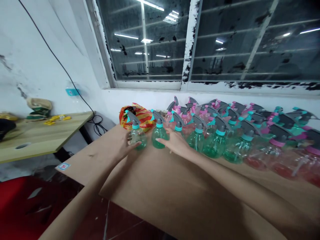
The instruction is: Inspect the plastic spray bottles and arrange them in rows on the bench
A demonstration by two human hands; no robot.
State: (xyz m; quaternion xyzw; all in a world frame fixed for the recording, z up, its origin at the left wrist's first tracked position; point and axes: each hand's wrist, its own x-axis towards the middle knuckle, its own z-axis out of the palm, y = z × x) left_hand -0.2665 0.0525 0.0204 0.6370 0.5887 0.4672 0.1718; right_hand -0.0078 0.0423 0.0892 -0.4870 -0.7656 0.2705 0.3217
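My left hand (127, 144) is closed round the body of a pale green spray bottle (140, 137) with a grey and turquoise trigger head, at the far left end of the bottles. Just to its right, my right hand (175, 141) grips a darker green spray bottle (160, 136) with the same kind of head. Both bottles stand upright at the table (150, 180), a small gap between them. More green spray bottles (215, 143) continue the row to the right of my right hand.
Pink spray bottles (282, 160) fill the right end and the rows behind. A red and yellow striped bag (142, 116) lies behind the held bottles, below the window (150, 43). On the left, a second table (67, 128) carries yellow pieces (57, 118); a black cable (96, 123) hangs beside it.
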